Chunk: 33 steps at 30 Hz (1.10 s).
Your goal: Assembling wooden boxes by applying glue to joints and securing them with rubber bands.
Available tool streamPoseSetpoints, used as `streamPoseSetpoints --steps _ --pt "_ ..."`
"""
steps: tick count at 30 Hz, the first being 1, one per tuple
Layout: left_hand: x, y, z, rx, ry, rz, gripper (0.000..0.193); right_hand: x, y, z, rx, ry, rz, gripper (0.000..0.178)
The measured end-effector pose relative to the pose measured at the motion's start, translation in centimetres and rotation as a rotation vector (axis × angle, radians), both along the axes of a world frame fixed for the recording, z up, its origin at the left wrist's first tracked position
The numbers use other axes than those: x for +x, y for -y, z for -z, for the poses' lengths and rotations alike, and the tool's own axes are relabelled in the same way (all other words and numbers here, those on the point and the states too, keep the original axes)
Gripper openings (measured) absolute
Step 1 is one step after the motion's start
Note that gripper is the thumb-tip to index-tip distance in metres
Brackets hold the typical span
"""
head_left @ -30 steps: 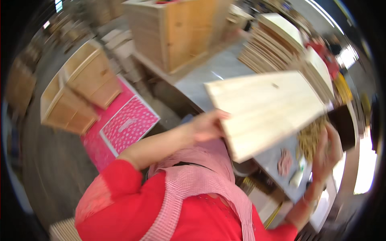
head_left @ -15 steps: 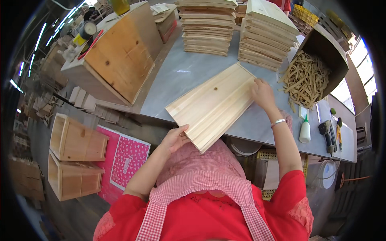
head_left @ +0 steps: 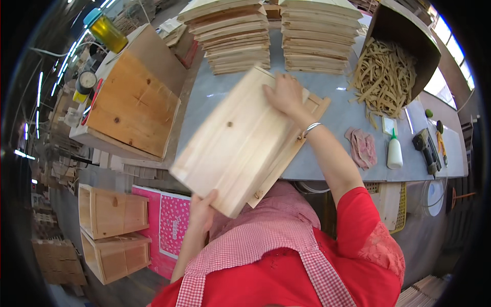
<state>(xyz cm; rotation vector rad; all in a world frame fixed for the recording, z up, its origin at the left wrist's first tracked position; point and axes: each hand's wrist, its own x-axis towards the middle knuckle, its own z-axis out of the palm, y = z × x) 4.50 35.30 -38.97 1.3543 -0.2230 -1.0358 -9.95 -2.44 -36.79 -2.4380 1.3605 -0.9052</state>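
A pale wooden board (head_left: 230,133) with a dark knot is tilted in front of me, held between both hands. My left hand (head_left: 203,209) grips its near lower edge, with the thumb on top. At the upper right edge, my right hand (head_left: 286,94) is closed round the board, its fingers over the rim and a bracelet at the wrist. Partly hidden under the board is another narrow wooden piece (head_left: 286,162) with raised strips at its far end. How the two touch I cannot tell.
Two stacks of wooden boards (head_left: 235,46) stand at the back. A carton with wooden strips (head_left: 386,77) lies at right, near a pink cloth (head_left: 362,147), a glue bottle (head_left: 394,153) and a black power tool (head_left: 426,152). A wooden box (head_left: 135,105) stands left, wooden drawers (head_left: 115,210) below.
The board has shifted left and turned, its near end lower left. Another wooden piece now shows beneath it. My right hand has moved left with the board, and the view has shifted.
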Motion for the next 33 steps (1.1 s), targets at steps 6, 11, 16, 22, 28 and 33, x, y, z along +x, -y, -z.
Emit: streamPoseSetpoints --steps 6,11,16,22,28,33 --pt "3.7 -1.9 -1.9 -0.130 0.626 -0.102 0.050 -0.2 -0.1 1.6 0.267 0.842 -0.053 0.047" --pt "6.8 1.5 0.7 -0.209 1.547 0.272 0.042 -5.9 3.1 5.9 0.061 0.816 -0.014 0.043" --pt "7.3 4.0 2.2 -0.132 1.877 0.537 0.051 -14.9 0.0 8.4 0.107 0.292 0.292 0.044" --pt "5.4 3.5 3.4 -0.301 2.000 0.846 0.055 -21.9 -7.2 8.9 0.171 0.149 0.325 0.037" --pt "3.5 7.1 3.6 -0.527 2.020 0.705 0.038 -21.4 -10.3 9.5 -0.041 0.316 0.331 0.035" --pt "0.8 5.3 -1.6 -0.572 1.578 0.434 0.037 -20.3 -10.7 7.5 -0.051 0.388 0.264 0.035"
